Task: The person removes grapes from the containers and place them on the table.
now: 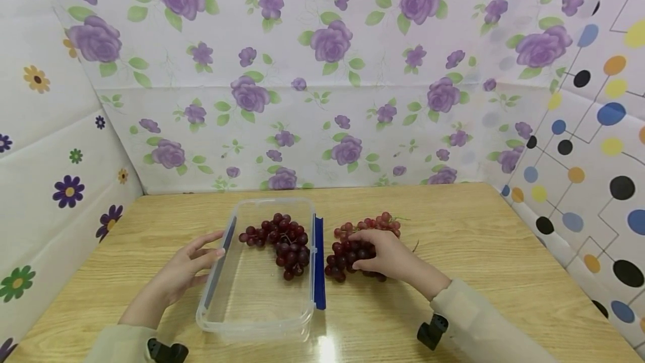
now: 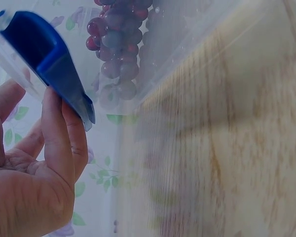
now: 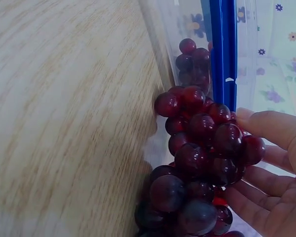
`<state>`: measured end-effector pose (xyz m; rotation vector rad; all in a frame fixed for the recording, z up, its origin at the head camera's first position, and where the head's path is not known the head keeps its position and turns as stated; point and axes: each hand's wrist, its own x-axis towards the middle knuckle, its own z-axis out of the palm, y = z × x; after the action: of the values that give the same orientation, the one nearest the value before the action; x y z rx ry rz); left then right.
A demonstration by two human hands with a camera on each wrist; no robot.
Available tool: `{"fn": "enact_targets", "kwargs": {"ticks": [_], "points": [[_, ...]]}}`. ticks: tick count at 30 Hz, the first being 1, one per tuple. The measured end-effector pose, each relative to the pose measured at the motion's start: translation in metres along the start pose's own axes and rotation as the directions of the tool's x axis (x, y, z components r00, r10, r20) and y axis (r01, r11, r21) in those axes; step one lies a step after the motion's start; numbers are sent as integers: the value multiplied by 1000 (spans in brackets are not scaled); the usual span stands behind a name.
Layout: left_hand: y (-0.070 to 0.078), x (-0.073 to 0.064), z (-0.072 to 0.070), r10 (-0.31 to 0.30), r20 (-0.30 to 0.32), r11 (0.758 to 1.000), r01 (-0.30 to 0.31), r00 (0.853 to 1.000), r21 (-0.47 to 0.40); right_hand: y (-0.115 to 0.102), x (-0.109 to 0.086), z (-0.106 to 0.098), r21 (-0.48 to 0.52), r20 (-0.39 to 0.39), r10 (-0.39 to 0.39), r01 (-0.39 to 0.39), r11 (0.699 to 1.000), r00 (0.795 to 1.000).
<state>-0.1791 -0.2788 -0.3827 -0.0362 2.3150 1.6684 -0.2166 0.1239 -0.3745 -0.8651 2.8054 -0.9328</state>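
Note:
A clear plastic box with blue side flaps stands on the table, and a bunch of dark red grapes lies inside it. At the box's left side, my left hand touches the rim and the blue flap with loosely bent fingers. My right hand reaches over a second dark red bunch of grapes just right of the box, thumb and fingers curled round its grapes. Behind that hand lies a lighter red bunch of grapes, partly hidden.
The box's right blue flap hangs down beside the grapes. Under everything is a wooden table, bordered by a flowered cloth backdrop behind and patterned sheets at both sides.

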Motion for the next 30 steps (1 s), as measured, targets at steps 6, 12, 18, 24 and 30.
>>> {"fn": "enact_targets", "kwargs": {"ticks": [6, 12, 18, 24, 30], "points": [[-1, 0, -1, -3, 0, 1000, 3, 1000, 0, -2, 0, 0, -34, 1, -57, 57, 998, 998], [-3, 0, -1, -4, -4, 1000, 4, 1000, 1, -3, 2, -1, -76, -53, -176, 172, 982, 983], [-4, 0, -1, -3, -3, 1000, 3, 1000, -2, -5, 1, -3, -98, -67, -202, 195, 976, 977], [-4, 0, -1, 2, 0, 1000, -2, 1000, -2, -8, 4, -5, -105, -106, -327, 316, 943, 939], [-3, 1, -1, 4, 0, 1000, -4, 1000, -15, -12, 10, -9, -128, -149, -461, 445, 886, 875]]}}
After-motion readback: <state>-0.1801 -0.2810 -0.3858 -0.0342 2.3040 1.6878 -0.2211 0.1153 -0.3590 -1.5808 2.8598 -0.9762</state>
